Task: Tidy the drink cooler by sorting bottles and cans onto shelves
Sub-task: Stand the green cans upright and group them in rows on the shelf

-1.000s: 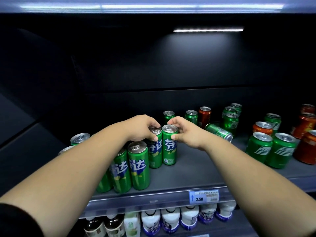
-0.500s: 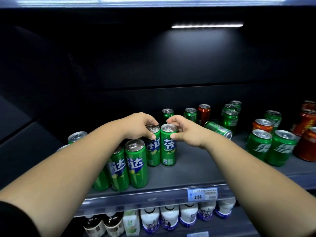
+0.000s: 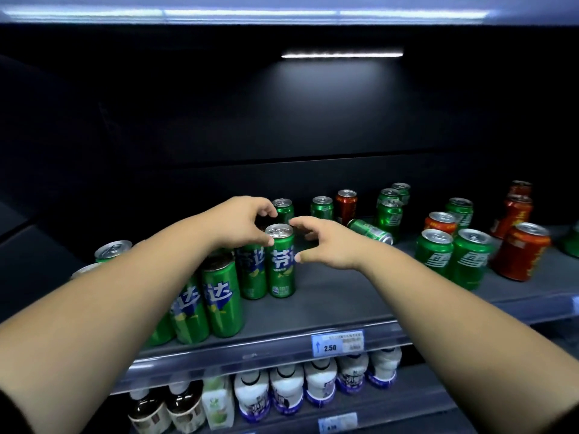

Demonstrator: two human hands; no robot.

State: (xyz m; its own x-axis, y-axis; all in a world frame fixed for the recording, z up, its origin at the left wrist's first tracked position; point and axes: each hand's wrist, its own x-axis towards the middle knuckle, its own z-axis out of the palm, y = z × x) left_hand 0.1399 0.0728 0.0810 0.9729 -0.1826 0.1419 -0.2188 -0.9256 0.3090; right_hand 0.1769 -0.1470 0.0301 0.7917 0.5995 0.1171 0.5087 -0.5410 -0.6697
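A row of tall green cans stands at the shelf's left, its far-right can (image 3: pixel 281 267) upright with its silver top showing. My left hand (image 3: pixel 241 223) arches over the neighbouring tall green can (image 3: pixel 250 274) and hides its top; the thumb tip rests on the far-right can's rim. My right hand (image 3: pixel 326 242) is just right of that can with fingers spread. Its thumb is at the can's side and its fingertips are behind the top, not closed round it.
Short green cans (image 3: pixel 470 258) and red cans (image 3: pixel 518 252) are scattered on the shelf (image 3: pixel 338 296) at right and back, and one green can (image 3: pixel 369 231) lies on its side. A price tag (image 3: pixel 337 343) sits on the front rail. Bottles (image 3: pixel 319 383) fill the shelf below.
My right hand has loosened from the far-right tall can and its fingers have spread. My left hand has lifted a little over the neighbouring can. The cans stay upright.
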